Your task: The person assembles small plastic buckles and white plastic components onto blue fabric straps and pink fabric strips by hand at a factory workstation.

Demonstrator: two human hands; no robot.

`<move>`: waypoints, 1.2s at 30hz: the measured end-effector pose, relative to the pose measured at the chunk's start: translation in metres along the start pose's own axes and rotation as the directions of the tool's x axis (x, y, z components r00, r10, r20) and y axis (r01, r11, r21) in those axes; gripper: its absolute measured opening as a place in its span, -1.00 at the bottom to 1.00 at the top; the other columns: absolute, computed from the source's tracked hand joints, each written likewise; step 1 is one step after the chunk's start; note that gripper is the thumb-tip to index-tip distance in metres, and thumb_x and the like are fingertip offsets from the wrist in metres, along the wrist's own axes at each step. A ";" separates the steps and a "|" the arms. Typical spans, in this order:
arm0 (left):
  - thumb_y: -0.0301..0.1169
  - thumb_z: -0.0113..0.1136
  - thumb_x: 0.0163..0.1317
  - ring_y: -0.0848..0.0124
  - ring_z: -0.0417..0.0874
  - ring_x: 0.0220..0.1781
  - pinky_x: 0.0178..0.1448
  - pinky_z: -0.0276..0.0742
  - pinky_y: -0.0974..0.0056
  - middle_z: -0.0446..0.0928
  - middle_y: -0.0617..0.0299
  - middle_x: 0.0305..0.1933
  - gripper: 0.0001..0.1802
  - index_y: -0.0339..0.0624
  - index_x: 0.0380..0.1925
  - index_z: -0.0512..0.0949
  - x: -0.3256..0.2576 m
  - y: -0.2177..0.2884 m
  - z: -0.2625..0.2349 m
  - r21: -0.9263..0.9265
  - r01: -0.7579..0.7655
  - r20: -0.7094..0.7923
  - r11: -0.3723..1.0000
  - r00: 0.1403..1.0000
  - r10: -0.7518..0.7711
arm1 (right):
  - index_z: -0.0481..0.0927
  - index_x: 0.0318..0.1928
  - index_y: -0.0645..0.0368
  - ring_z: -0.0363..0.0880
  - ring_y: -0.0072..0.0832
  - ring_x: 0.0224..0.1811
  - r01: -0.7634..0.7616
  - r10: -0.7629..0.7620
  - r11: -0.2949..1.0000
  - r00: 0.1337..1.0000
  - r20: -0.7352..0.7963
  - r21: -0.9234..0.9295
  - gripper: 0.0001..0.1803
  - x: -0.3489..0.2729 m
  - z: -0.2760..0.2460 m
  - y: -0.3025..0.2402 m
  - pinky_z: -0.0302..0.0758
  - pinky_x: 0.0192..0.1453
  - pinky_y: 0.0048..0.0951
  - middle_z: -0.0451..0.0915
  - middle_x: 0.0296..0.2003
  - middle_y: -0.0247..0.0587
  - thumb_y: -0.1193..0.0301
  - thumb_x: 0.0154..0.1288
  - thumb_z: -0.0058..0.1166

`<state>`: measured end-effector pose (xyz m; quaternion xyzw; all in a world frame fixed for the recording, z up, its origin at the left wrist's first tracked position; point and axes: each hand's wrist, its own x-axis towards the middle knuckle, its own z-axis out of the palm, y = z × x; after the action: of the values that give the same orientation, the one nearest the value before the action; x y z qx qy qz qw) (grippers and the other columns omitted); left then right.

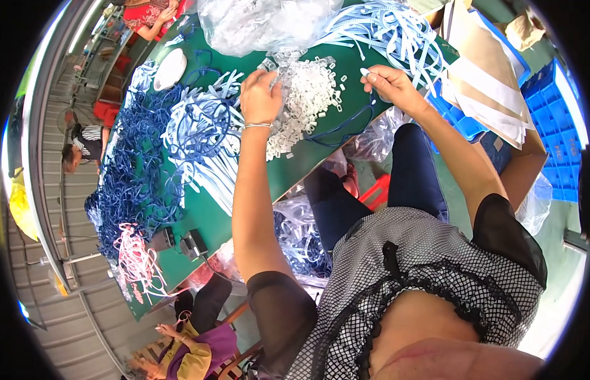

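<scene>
My right hand [391, 87] is closed in a pinch, with a small whitish piece [365, 72] at its fingertips. A thin dark blue cord [352, 123] hangs below this hand and curves left over the table edge. My left hand [260, 100] is held back upward with its fingers bent, at the left side of a heap of small clear plastic buckles [314, 88]. What lies under its fingertips is hidden. Just left of that hand is a pile of light blue and white straps [203, 120].
Tangled dark blue cords [133, 158] cover the green table's [276, 174] left part, with pink straps [140, 256] nearer. A clear plastic bag [263, 25] and more light blue straps [384, 28] lie at the back. Blue crates [553, 133] stand right. Another person [200, 348] sits lower left.
</scene>
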<state>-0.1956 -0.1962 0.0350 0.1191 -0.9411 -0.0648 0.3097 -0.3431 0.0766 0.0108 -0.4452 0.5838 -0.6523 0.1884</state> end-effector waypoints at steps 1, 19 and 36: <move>-0.35 0.23 -0.06 0.12 0.49 -0.08 0.03 0.40 0.15 0.53 0.13 -0.13 -0.75 -0.06 -0.30 0.61 -0.002 0.003 -0.002 -0.063 -0.010 0.011 0.998 1.000 0.011 | 0.54 -0.26 0.22 0.25 -0.75 -0.64 -0.164 0.160 0.978 0.986 0.039 0.128 -0.75 -0.004 0.002 -0.006 0.20 -0.57 -0.69 0.51 -0.49 -0.41 0.30 0.37 -0.11; -0.32 0.27 -0.10 0.14 0.47 -0.09 -0.08 0.36 0.02 0.54 0.23 -0.18 -0.77 0.03 -0.35 0.61 -0.011 0.022 0.003 -0.034 0.110 0.026 0.993 0.994 -0.109 | 0.49 -0.30 0.17 0.11 -0.73 -0.71 -0.129 0.110 0.898 0.992 0.069 0.420 -0.69 -0.023 0.042 -0.045 0.08 -0.58 -0.66 0.24 -0.71 -0.46 0.21 0.39 -0.20; -0.46 0.25 -0.10 0.27 0.52 -0.37 -0.29 0.33 0.19 0.53 0.24 -0.49 -0.89 -0.12 -0.49 0.57 -0.110 0.089 -0.051 0.095 0.051 0.163 0.994 0.984 -0.066 | 0.52 -0.19 0.31 0.29 -0.76 -0.59 -0.330 0.312 0.940 0.934 0.174 0.088 -0.78 -0.074 0.077 -0.063 0.24 -0.52 -0.70 0.36 -0.63 -0.45 0.42 0.34 -0.13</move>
<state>-0.0955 -0.0835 0.0303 0.1547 -0.9617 -0.0410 0.2223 -0.2246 0.1035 0.0370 -0.3821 0.5931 -0.6082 0.3637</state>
